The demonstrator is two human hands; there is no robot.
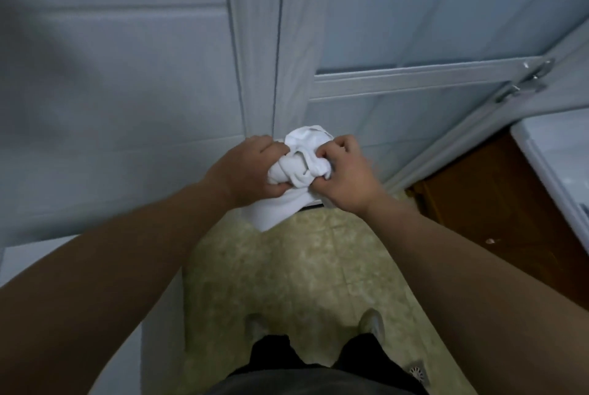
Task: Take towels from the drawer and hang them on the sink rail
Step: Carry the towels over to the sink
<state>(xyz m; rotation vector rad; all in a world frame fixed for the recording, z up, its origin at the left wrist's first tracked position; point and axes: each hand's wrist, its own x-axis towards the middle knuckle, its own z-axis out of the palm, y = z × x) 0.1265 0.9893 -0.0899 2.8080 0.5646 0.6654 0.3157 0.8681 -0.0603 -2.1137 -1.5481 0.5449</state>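
A white towel (299,168) is bunched up between both hands in front of me, above the floor. My left hand (245,168) grips its left side with curled fingers. My right hand (342,171) grips its right side, fingers dug into the folds. A loose flap of the towel (274,211) hangs down below the hands. No drawer and no sink rail can be seen.
A pale panelled door (414,82) with metal hinges (526,79) stands ahead at right, beside a tiled wall (111,92). A white fixture edge (561,165) sits at far right over a brown floor patch (497,197). The beige floor (302,267) has a drain (417,372).
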